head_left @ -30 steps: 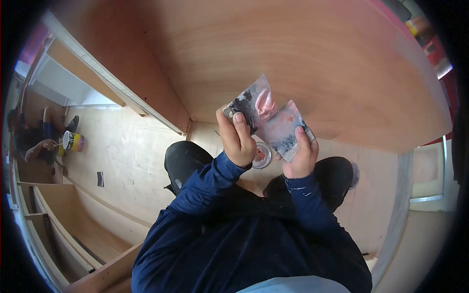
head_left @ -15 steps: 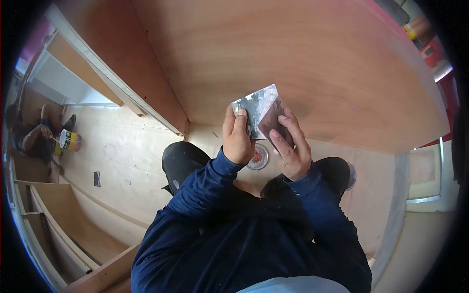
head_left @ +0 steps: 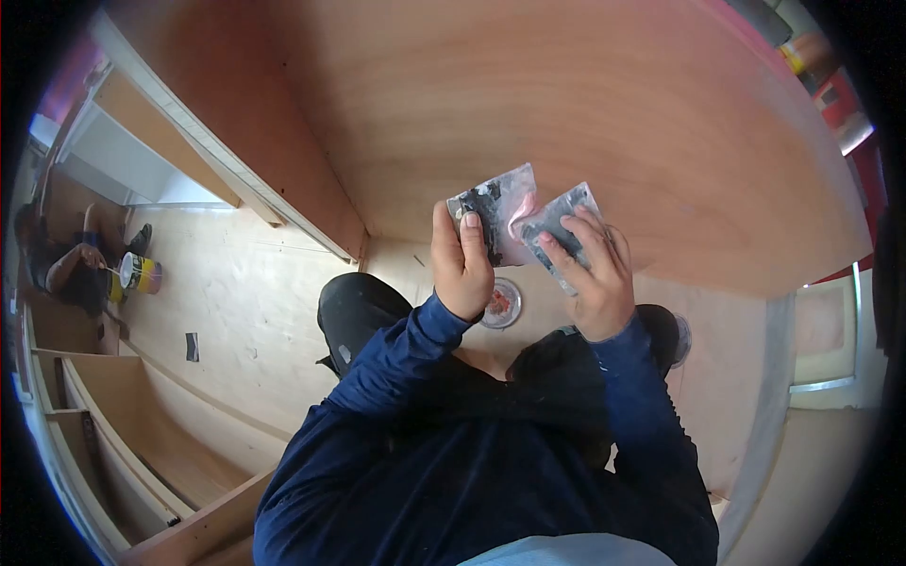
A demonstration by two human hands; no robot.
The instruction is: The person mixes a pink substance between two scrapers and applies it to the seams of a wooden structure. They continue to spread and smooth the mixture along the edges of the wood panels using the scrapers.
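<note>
My left hand (head_left: 462, 274) grips a flat, square scraper plate (head_left: 505, 212) smeared black and white, its thumb pressed on the face. In my right hand (head_left: 606, 292) is a second flat grey scraper plate (head_left: 550, 226), with the fingers spread across its face. A lump of pink putty (head_left: 521, 217) sits at the edge between the two plates, which meet or nearly meet there. Below them on the floor, between my knees, is a round lid or dish (head_left: 502, 304) with reddish-pink putty in it.
Ahead rises a broad curved plywood panel (head_left: 585, 123), joined by an upright board (head_left: 245, 123) at left. A co-worker (head_left: 71, 264) crouches far left by a yellow-and-black bucket (head_left: 142, 273). A small dark sheet (head_left: 192, 346) lies on the floor. An open wooden cabinet frame (head_left: 170, 434) stands lower left.
My right hand has turned its plate and drawn it to the right, away from the left plate's face. Pink putty now shows between them. My left hand has stayed nearly still.
</note>
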